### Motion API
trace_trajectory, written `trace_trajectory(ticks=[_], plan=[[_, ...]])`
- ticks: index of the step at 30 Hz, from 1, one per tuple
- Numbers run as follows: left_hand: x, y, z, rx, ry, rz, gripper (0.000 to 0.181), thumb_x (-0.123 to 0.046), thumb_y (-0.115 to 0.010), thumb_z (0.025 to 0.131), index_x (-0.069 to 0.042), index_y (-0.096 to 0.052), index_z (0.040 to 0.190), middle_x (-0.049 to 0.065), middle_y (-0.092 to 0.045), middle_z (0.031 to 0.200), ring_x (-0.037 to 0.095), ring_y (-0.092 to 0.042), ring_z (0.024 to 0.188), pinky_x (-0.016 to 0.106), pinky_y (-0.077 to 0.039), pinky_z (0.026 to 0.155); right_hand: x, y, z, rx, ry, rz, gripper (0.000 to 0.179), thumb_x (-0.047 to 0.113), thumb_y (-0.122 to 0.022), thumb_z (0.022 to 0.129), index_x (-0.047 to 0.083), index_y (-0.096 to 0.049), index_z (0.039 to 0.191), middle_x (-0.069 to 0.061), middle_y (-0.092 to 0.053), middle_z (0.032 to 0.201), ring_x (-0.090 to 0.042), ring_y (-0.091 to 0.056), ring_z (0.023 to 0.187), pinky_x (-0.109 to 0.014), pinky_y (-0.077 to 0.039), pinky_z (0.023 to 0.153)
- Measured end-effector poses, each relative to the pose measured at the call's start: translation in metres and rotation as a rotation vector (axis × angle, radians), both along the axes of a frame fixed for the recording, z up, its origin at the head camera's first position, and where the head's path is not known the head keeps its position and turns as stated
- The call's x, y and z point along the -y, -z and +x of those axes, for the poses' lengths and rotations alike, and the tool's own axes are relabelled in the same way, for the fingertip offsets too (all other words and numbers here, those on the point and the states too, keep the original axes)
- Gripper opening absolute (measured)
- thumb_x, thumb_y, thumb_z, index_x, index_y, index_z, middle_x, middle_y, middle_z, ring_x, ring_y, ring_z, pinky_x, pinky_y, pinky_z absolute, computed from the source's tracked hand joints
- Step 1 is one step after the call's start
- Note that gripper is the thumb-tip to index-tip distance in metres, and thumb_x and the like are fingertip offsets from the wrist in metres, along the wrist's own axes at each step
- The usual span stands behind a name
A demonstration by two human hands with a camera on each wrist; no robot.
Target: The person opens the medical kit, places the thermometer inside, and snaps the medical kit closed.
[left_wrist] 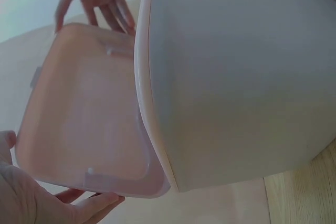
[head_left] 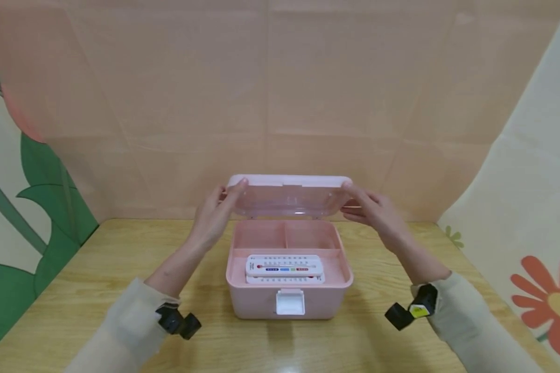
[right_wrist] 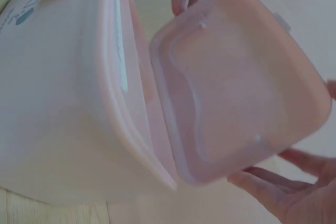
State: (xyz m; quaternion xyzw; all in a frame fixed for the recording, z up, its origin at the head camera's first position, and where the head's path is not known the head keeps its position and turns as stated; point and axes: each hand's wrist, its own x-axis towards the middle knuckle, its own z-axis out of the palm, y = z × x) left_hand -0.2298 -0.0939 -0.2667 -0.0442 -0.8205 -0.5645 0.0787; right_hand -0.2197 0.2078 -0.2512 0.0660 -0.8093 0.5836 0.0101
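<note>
A pink storage box [head_left: 289, 300] stands on the table with its clear-topped lid [head_left: 291, 180] raised at the back. My left hand [head_left: 214, 212] holds the lid's left end, thumb on the white front edge and fingers behind. At the opposite end my right hand [head_left: 375, 212] grips it the same way. Both wrist views show the lid [left_wrist: 89, 108] tilted open between the two hands, beside the box wall [right_wrist: 58, 103]. Inside the front compartment lie white thermometers [head_left: 284, 264], one overlapping another. The white latch [head_left: 290, 302] sits on the box front.
Behind the front compartment, a divider splits the box into two rear sections [head_left: 261, 235]. The wooden table [head_left: 168, 311] ends at a plain pinkish backdrop [head_left: 261, 103]. Flower-patterned cloth [head_left: 518, 207] hangs at both sides. A small black camera [head_left: 177, 321] is strapped to each wrist.
</note>
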Motion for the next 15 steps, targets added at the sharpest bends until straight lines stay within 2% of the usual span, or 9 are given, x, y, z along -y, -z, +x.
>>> trace_trajectory(ticks=[3,5,8,12,15], plan=[[0.003,0.0,0.003,-0.005,0.029,-0.041,0.063,-0.06,-0.05,0.09,-0.008,-0.055,0.125,0.012,-0.056,0.122,0.029,-0.054,0.113,0.045,-0.044,0.093,-0.007,0.0,0.002,-0.015,-0.09,0.052,0.065,0.046,-0.045,0.099,-0.01,-0.044,0.133,-0.028,-0.048,0.134,-0.037,-0.051,0.124,-0.025,-0.05,0.093],[0.005,-0.001,0.006,0.003,0.049,-0.058,0.064,-0.062,-0.051,0.089,-0.011,-0.055,0.127,0.011,-0.055,0.121,0.029,-0.055,0.114,0.045,-0.044,0.093,-0.01,0.001,0.002,-0.029,-0.136,0.065,0.061,0.042,-0.045,0.1,-0.009,-0.045,0.134,-0.026,-0.048,0.136,-0.038,-0.05,0.124,-0.025,-0.05,0.095],[0.007,-0.002,0.01,0.014,0.069,-0.068,0.067,-0.063,-0.054,0.087,-0.013,-0.052,0.132,0.01,-0.054,0.125,0.029,-0.055,0.118,0.047,-0.044,0.096,-0.013,0.003,0.003,-0.038,-0.168,0.054,0.058,0.037,-0.047,0.1,-0.007,-0.044,0.136,-0.026,-0.047,0.137,-0.029,-0.055,0.121,-0.025,-0.049,0.095],[0.01,-0.002,0.012,0.045,0.095,-0.09,0.078,-0.062,-0.058,0.085,-0.012,-0.042,0.143,0.013,-0.05,0.14,0.032,-0.05,0.126,0.051,-0.042,0.102,-0.015,0.005,0.004,-0.031,-0.169,0.027,0.056,0.032,-0.049,0.1,-0.008,-0.041,0.138,-0.029,-0.048,0.135,-0.009,-0.062,0.109,-0.025,-0.049,0.095],[0.013,0.0,0.013,0.061,0.123,-0.102,0.078,-0.06,-0.061,0.084,-0.012,-0.042,0.143,0.012,-0.048,0.143,0.032,-0.049,0.128,0.052,-0.043,0.102,-0.019,0.009,0.006,-0.024,-0.177,0.036,0.056,0.029,-0.052,0.099,-0.009,-0.038,0.139,-0.03,-0.047,0.135,-0.001,-0.063,0.103,-0.024,-0.049,0.095]])
